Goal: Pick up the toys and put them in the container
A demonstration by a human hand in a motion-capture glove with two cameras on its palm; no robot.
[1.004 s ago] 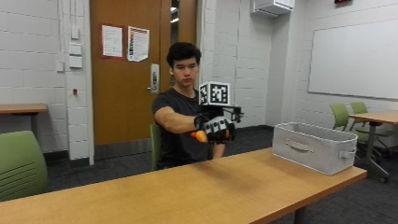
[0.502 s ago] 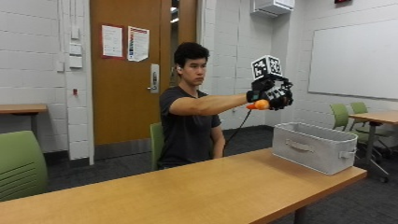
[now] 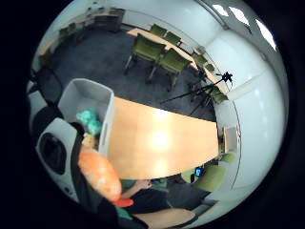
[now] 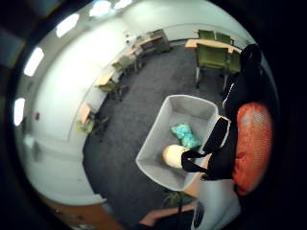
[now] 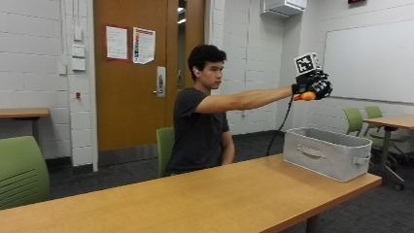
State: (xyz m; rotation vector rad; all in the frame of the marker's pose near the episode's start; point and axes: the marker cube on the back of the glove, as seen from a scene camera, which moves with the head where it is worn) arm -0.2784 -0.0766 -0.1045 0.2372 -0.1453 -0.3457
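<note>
High above the grey container (image 5: 326, 153) at the surface's end, we see the right hand (image 5: 313, 86) with fingers curled round an orange toy (image 5: 307, 96); released from this height, we judge it might bounce out.

The right hand (image 5: 313, 87), gripping the orange toy (image 5: 306, 96), has swung out from in front of the chest to full arm's reach, and now hangs high above the grey container (image 5: 326, 153).
</note>
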